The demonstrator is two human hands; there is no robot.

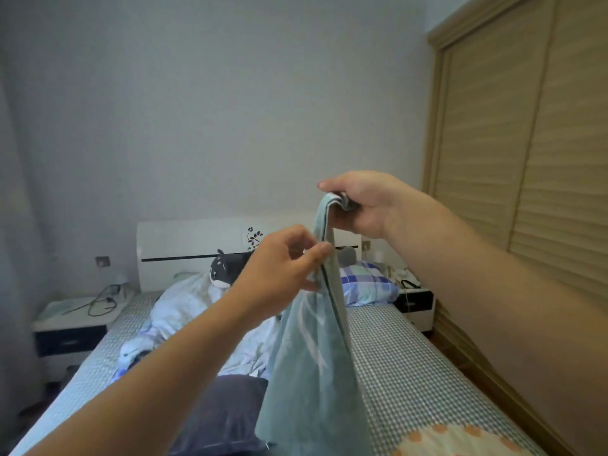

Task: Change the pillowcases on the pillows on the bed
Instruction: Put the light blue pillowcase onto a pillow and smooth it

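Note:
A pale green pillowcase (312, 366) hangs in the air over the bed (404, 366). My right hand (362, 202) grips its bunched top end, held highest. Lower down, my left hand (279, 268) pinches the cloth's edge between thumb and fingers. A pillow in a blue plaid case (365, 284) lies at the head of the bed on the right. A dark navy pillow (223, 419) lies near the foot, partly hidden behind the hanging cloth.
A crumpled white quilt (194, 311) and a black-and-white plush toy (223, 268) lie mid-bed below the white headboard (184, 245). Nightstands stand at the left (72, 324) and right (414, 301). A slatted wardrobe (526, 143) lines the right wall. An orange-patterned cloth (460, 439) lies at the bottom right.

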